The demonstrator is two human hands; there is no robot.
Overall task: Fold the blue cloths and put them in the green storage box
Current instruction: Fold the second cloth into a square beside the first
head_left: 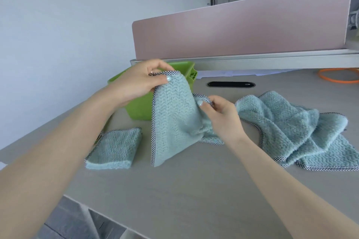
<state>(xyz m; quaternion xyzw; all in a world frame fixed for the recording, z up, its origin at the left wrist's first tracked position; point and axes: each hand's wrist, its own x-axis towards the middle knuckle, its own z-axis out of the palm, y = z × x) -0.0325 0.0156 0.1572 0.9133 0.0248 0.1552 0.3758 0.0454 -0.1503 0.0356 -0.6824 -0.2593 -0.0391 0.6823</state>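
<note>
A blue cloth [172, 122] with a checked border hangs between my hands above the grey table [174, 190]. My left hand [138, 81] pinches its top corner, raised in front of the green storage box [138, 110]. My right hand [221, 116] pinches another edge of the same cloth, lower and to the right. The cloth's bottom end touches the table. A folded blue cloth [114, 149] lies flat to the left. A crumpled pile of blue cloths [291, 130] lies to the right.
A pink divider panel [242, 31] stands along the back of the table. A black cable slot [231, 84] sits behind the cloths. An orange ring [338, 80] lies at the far right. The table's front edge runs across the lower left.
</note>
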